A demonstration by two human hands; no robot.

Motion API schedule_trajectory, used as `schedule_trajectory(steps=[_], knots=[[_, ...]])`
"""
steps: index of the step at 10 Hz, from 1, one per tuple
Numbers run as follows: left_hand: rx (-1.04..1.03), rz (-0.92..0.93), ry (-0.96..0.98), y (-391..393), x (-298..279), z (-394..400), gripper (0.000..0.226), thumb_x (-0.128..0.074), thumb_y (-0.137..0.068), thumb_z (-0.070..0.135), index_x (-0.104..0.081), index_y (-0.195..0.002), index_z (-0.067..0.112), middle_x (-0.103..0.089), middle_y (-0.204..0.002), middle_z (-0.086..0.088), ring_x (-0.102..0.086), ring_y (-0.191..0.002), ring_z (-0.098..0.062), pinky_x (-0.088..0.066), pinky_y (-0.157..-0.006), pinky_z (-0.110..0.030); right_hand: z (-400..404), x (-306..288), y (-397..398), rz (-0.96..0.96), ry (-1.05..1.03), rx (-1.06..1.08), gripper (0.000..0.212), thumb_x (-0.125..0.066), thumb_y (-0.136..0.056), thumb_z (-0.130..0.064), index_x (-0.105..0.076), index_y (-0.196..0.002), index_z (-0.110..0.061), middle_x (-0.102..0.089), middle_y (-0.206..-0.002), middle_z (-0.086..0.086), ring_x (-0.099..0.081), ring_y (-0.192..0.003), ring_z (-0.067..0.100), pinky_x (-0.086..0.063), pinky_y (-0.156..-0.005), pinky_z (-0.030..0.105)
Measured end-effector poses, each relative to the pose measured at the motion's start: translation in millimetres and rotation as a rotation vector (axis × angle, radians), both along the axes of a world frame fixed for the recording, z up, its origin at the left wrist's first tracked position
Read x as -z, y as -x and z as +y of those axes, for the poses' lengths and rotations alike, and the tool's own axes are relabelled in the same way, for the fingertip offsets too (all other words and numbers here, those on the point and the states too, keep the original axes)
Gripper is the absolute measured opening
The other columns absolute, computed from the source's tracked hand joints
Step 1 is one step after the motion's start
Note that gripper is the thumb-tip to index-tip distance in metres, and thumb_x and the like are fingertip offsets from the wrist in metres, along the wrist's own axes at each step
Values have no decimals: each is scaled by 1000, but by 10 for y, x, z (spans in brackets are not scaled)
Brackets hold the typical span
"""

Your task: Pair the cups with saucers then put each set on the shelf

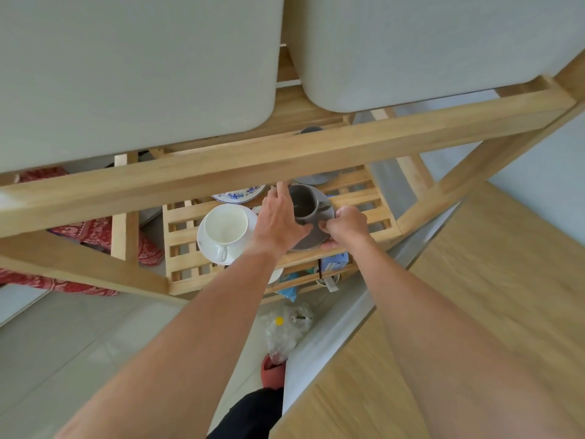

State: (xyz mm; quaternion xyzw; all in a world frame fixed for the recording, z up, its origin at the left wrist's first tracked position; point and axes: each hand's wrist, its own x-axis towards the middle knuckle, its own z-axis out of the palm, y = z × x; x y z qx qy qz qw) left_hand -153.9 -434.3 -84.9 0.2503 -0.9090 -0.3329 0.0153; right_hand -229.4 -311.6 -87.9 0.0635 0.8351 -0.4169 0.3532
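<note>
A grey cup (pixel 304 206) sits on a grey saucer (pixel 311 239) on the slatted wooden shelf (pixel 364 199). My left hand (pixel 280 218) rests against the cup's left side, fingers reaching over the rim. My right hand (pixel 346 224) pinches the saucer's front right edge by the cup's handle. To the left stands a white cup (pixel 225 229) on a white saucer (pixel 205 248). Behind them a blue-flowered saucer (pixel 239 194) and another grey set (pixel 319 178) are partly hidden by the shelf's front beam.
A thick wooden beam (pixel 285 160) crosses just above the shelf opening, with two grey bins (pixel 126 74) on the level above. A blue box (pixel 335 260) lies on the level below. A wooden table (pixel 474 296) is at the right, a plastic bag (pixel 285 327) on the floor.
</note>
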Motion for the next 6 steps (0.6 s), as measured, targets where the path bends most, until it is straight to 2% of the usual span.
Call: schedule_trajectory(steps=[2, 3, 4, 5, 6], knots=[[-12, 44, -64, -30, 30, 42, 101, -92, -65, 21, -30, -145, 11, -49, -137, -15, -49, -128, -31, -44, -106, -37, -26, -30, -17, 53, -73, -25, 30, -68, -92, -4, -62, -120, 5, -63, -126, 23, -73, -94, 42, -57, -37, 27], [-13, 51, -66, -45, 52, 61, 105, -92, -66, 21, -28, -148, 10, -46, -140, -16, -46, -130, -31, -41, -107, -36, -30, -9, -22, 86, -92, -25, 31, -68, -91, -5, -62, -121, 3, -63, -126, 21, -72, -97, 40, -49, -31, 21], [-32, 77, -52, -103, 39, 103, 107, -88, -69, 24, -22, -152, 8, -40, -144, -18, -42, -132, -32, -37, -107, -32, -13, -24, -55, 121, -129, -39, 40, -67, -90, -11, -57, -127, -1, -59, -128, 18, -66, -105, 36, -59, -48, 26], [-40, 159, -19, -185, 14, 167, 107, -80, -78, 30, -11, -156, 4, -27, -154, -19, -30, -143, -33, -29, -115, -32, 35, -26, -105, 141, -137, -38, 51, -64, -89, -12, -46, -136, -8, -52, -132, 16, -60, -108, 33, -61, -80, 41], [-7, 206, 31, -220, -88, 235, 99, -70, -87, 37, -9, -157, 5, -12, -163, -22, -12, -153, -36, -22, -124, -45, 114, -122, -187, 384, -210, -25, 40, -59, -92, -17, -44, -128, -10, -57, -123, 16, -56, -96, 29, -51, -79, 42]])
